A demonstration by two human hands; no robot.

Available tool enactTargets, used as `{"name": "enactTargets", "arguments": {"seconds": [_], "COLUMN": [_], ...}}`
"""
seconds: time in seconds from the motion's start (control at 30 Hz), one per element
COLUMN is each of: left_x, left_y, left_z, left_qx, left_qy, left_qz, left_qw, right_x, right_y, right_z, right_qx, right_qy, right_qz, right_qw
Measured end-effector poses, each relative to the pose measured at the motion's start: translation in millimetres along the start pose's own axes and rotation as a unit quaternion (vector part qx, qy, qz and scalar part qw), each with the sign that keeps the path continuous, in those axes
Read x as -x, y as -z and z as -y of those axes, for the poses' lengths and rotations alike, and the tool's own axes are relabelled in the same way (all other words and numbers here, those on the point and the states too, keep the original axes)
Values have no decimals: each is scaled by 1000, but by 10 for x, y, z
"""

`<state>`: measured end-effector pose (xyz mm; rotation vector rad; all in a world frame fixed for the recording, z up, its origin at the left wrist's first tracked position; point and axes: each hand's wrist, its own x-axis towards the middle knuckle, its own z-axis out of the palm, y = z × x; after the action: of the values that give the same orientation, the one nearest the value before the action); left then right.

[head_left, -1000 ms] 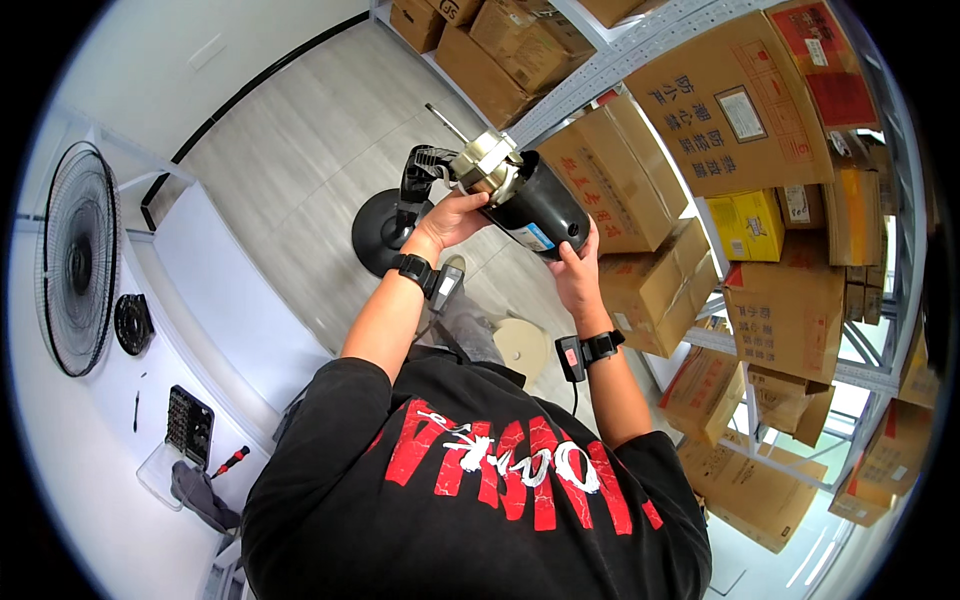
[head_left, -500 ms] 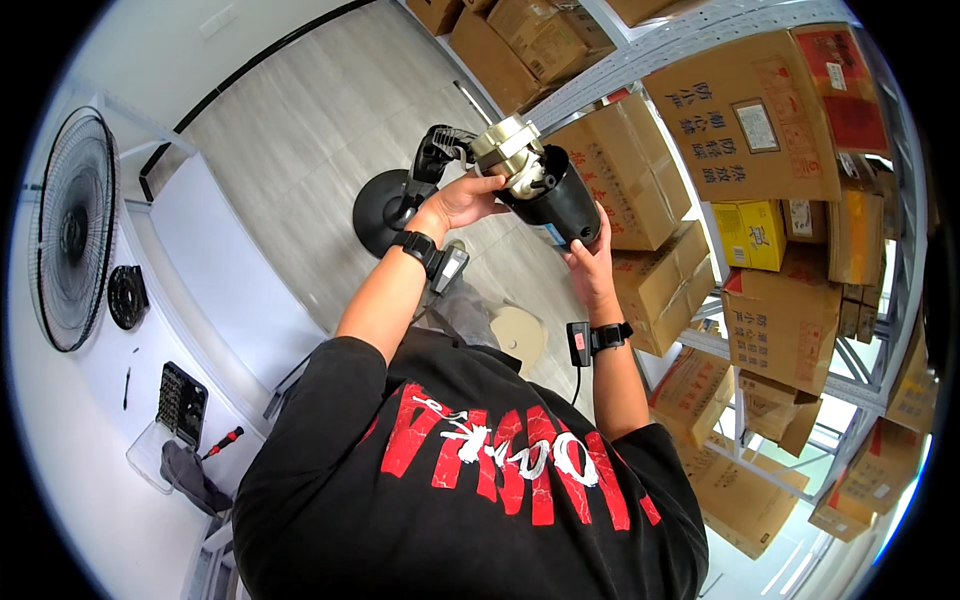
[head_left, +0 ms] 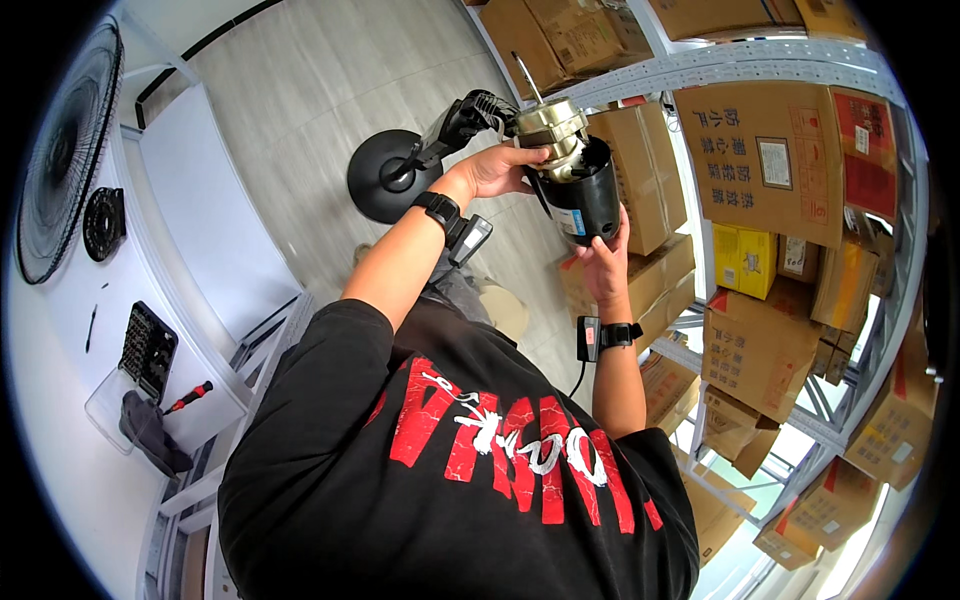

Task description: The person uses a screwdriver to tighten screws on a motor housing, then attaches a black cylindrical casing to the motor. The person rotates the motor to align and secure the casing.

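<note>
A fan motor (head_left: 550, 127) with a metal casing and a thin shaft pointing up is seated partly in a black motor housing (head_left: 584, 200). My left hand (head_left: 500, 169) grips the motor from the left, its thumb across the metal. From below and the right, my right hand (head_left: 606, 260) holds the housing near its closed end. Just left of the motor is the fan's black neck (head_left: 462, 122), above a round black base (head_left: 372, 178) on the floor. Whether the motor is fixed inside the housing I cannot tell.
A white table at left carries a fan grille (head_left: 65, 150), a round black part (head_left: 103, 223), a bit set (head_left: 149, 350), a red-and-black screwdriver (head_left: 188, 396) and a dark grey cloth-like item (head_left: 150, 432). Shelving (head_left: 740, 72) with several cardboard boxes (head_left: 760, 160) stands on the right.
My hands, with the motor and housing, have shifted right in the view. The housing now hangs more upright, and the shaft shows more fully. The whole view has turned slightly.
</note>
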<state>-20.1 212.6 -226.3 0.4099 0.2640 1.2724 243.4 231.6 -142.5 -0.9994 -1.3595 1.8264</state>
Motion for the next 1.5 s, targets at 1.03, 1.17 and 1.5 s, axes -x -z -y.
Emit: {"name": "enactTargets", "arguments": {"seconds": [1.03,1.17,1.5], "left_x": [263,256,289], "left_y": [-467,-387,-246], "left_z": [-184,-139,-47], "left_qx": [-71,-79,-65], "left_qy": [72,72,25], "left_qz": [-224,-240,-189], "left_qw": [969,965,979], "right_x": [5,21,17], "right_y": [-207,-183,-178], "right_z": [319,392,240], "right_qx": [80,90,107], "right_qy": [-9,-18,11], "right_qz": [-60,-55,-37], "right_qw": [995,994,993]}}
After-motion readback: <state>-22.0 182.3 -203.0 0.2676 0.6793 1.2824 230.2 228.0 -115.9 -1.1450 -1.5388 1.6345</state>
